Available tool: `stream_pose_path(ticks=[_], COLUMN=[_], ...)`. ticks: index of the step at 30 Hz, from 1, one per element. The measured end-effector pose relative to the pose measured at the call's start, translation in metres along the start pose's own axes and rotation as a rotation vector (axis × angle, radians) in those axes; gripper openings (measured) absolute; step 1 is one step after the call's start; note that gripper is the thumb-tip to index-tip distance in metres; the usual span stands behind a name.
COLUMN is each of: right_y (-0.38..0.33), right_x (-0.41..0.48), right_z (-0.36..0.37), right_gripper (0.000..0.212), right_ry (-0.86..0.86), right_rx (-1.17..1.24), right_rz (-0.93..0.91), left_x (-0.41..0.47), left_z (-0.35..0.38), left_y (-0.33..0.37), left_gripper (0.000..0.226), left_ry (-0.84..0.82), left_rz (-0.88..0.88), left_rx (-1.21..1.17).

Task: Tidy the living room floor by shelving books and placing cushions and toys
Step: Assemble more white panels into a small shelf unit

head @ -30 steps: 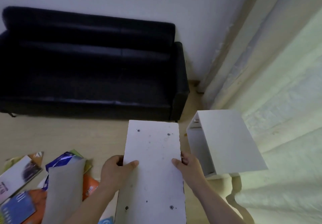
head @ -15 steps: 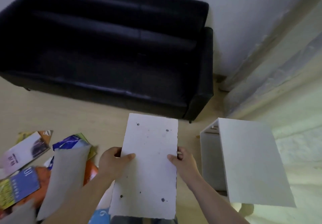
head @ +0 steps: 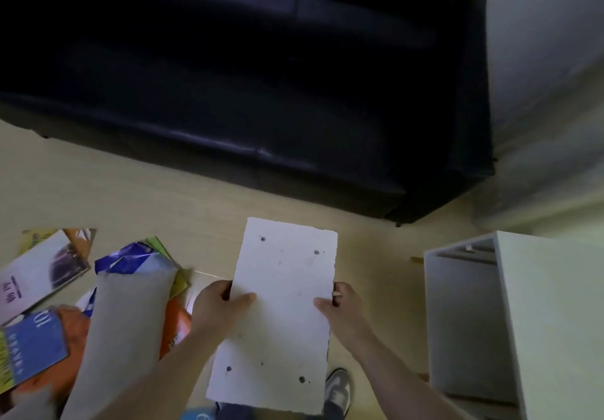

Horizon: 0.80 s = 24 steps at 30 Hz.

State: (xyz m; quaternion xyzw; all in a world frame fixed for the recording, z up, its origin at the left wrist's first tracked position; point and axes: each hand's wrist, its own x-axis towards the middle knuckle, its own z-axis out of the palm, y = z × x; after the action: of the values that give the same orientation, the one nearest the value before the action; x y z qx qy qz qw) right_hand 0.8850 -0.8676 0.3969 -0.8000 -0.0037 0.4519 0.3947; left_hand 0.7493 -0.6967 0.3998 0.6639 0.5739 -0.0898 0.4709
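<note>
Both long edges of the white board (head: 284, 305), held above the floor (head: 163, 197) & over a shoe (head: 340, 387), are gripped: left hand (head: 219, 308) on the left edge, right hand (head: 344, 308) on the right, thumbs on top, fingers curled under. Books (head: 39, 275) lie scattered on the floor at left w/ a grey cushion (head: 127, 321) over them; a white shelf unit (head: 539, 321) stands just right of the board. Black sofa (head: 261, 76) sits beyond, against the wall (head: 539, 43).

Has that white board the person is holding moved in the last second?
Yes. The white board has drifted left, away from the white cabinet: the strip of floor between them looks wider now.
</note>
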Motion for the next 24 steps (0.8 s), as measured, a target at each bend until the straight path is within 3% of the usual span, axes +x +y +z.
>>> stream_pose_path(ticks=[15,24], right_y=[0.087,0.124], right_x=[0.186,0.252], right_z=[0.085,0.112], right_gripper=[0.018,0.022], right_ry=[0.054,0.046], right_rx=[-0.083,-0.107], right_rz=[0.074,0.12], left_x=[0.19,0.251], left_z=[0.087,0.121], left_y=[-0.088,-0.121], left_gripper=[0.014,0.02], left_ry=[-0.027,-0.029], left_rz=[-0.033,-0.048], left_rx=[-0.073,-0.055])
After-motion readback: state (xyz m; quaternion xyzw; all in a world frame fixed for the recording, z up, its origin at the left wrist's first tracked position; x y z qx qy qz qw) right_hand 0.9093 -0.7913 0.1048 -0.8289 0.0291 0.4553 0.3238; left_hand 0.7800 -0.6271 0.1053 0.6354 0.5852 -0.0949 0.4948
